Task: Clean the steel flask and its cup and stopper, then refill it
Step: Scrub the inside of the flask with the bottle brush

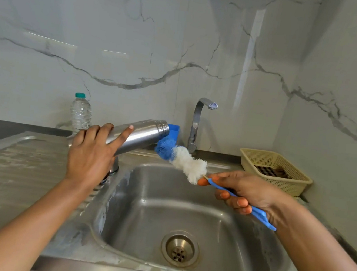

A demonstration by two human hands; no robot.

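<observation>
Steel sink [156, 202], marble wall [139, 41]; left hand [91, 154] grips flask [144, 131], right hand [249, 192] grips brush [187, 163].

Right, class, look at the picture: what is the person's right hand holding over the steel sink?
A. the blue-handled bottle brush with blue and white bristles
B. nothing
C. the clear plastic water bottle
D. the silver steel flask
A: the right hand grips the blue handle of the bottle brush with blue and white bristles, while the left hand holds the open silver steel flask.
</observation>
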